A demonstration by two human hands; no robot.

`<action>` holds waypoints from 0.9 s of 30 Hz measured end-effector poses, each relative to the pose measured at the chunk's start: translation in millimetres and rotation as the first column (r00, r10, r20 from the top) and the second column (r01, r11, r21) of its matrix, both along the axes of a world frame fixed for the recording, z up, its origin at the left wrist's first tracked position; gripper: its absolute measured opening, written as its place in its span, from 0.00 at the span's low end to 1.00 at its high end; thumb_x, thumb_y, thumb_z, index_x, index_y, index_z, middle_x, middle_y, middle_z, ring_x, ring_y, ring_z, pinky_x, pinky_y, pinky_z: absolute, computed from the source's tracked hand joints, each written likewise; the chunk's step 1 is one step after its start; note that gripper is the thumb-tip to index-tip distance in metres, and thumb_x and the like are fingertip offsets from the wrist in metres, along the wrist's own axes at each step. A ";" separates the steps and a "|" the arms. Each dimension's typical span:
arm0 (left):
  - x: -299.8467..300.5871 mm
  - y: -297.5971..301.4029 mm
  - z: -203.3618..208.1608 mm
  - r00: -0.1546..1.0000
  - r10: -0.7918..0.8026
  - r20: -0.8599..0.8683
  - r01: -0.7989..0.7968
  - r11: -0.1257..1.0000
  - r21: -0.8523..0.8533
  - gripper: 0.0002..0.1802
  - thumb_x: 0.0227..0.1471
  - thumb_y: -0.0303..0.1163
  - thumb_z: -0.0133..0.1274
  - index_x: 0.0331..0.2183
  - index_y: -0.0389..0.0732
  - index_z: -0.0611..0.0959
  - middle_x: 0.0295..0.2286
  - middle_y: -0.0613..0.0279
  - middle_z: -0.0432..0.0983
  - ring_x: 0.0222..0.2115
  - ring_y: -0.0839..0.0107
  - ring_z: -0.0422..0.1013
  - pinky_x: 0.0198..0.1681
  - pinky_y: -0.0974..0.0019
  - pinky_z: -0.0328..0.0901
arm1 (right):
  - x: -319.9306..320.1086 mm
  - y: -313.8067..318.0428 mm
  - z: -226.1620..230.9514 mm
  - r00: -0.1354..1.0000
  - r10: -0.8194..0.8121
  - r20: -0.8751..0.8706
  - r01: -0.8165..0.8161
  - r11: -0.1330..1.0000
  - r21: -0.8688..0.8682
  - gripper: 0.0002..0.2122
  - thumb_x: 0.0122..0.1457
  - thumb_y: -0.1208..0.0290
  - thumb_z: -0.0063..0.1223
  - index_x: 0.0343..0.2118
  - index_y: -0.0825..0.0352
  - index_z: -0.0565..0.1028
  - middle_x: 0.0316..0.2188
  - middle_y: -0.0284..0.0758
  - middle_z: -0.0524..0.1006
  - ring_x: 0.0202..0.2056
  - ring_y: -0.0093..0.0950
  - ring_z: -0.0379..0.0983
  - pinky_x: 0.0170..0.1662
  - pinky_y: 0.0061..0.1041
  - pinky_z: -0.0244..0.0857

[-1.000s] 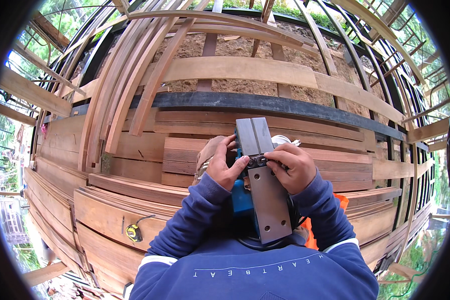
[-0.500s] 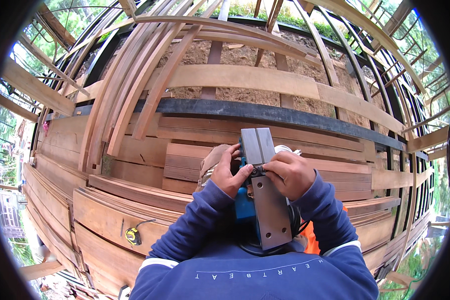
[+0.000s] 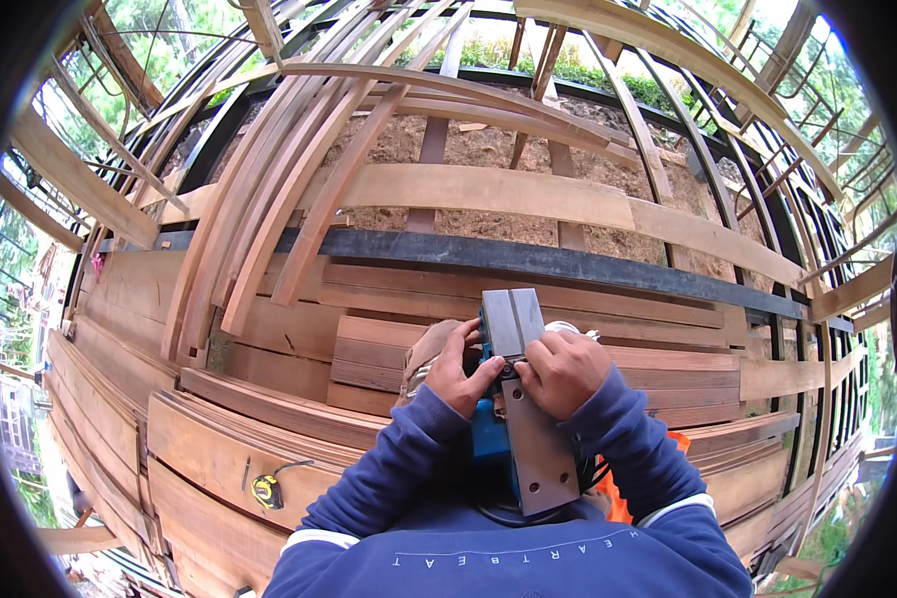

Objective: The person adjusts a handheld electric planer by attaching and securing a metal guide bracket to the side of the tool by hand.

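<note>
An electric planer (image 3: 540, 434) rests upside down against my lap, its grey metal sole facing up and its blue body showing on the left. My left hand (image 3: 456, 371) grips the planer's left side, thumb at the cutter slot between the two sole plates. From the right, my right hand (image 3: 570, 369) has its fingers curled over the same slot, thumb and fingertips pressed at the cutter. Those fingers hide part of the slot; any small piece under them cannot be made out. A dark cord lies beside the planer's right edge.
Stacked wooden boards (image 3: 389, 344) lie around me. A yellow and black tape measure (image 3: 267, 490) sits on boards at the left, beside a thin pencil-like stick (image 3: 246, 474). Long loose planks (image 3: 319, 189) lean across a dark beam (image 3: 448, 246); bare soil shows beyond. Orange material (image 3: 616, 495) is by my right arm.
The view has tilted, so the surroundings sit lower in the picture. My right hand has curled more over the cutter slot, hiding more of it. My left hand keeps its hold.
</note>
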State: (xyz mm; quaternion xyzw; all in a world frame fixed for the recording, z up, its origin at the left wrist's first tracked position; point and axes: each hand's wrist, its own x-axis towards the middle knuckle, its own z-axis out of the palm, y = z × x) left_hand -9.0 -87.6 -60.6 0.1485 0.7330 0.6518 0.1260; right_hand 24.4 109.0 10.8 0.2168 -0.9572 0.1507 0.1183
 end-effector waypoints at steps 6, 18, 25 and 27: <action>0.9 -0.9 -2.3 1.000 0.004 -0.021 -0.004 1.000 -0.001 0.36 0.56 0.36 0.59 0.60 0.31 0.64 0.51 0.42 0.72 0.53 0.57 0.70 0.57 0.61 0.63 | -0.2 -2.9 7.7 0.991 -0.062 0.115 0.053 0.995 0.083 0.15 0.60 0.59 0.54 0.25 0.66 0.75 0.23 0.42 0.77 0.28 0.40 0.77 0.33 0.37 0.70; 0.2 2.0 19.4 0.995 0.017 -0.097 -0.024 0.997 -0.070 0.33 0.54 0.34 0.59 0.56 0.28 0.69 0.48 0.44 0.73 0.50 0.57 0.73 0.53 0.59 0.68 | 3.5 0.7 2.8 0.989 -0.069 0.127 0.066 0.997 0.027 0.13 0.58 0.63 0.55 0.23 0.66 0.74 0.20 0.40 0.76 0.24 0.41 0.76 0.29 0.38 0.70; -0.8 2.0 8.7 1.000 -0.001 -0.016 0.002 0.999 0.045 0.35 0.54 0.36 0.58 0.58 0.28 0.67 0.50 0.43 0.73 0.50 0.60 0.72 0.54 0.60 0.66 | 6.0 0.0 7.6 0.987 -0.038 0.153 0.030 0.998 0.059 0.09 0.59 0.65 0.54 0.29 0.67 0.72 0.27 0.42 0.78 0.31 0.41 0.79 0.36 0.37 0.71; -1.3 0.1 6.3 1.000 -0.002 -0.007 0.002 0.999 0.043 0.35 0.54 0.38 0.58 0.58 0.28 0.67 0.50 0.43 0.73 0.50 0.60 0.72 0.55 0.59 0.65 | 3.7 0.0 10.0 0.989 -0.019 0.146 0.010 0.998 0.062 0.09 0.59 0.66 0.53 0.30 0.67 0.72 0.27 0.42 0.77 0.32 0.41 0.79 0.37 0.37 0.71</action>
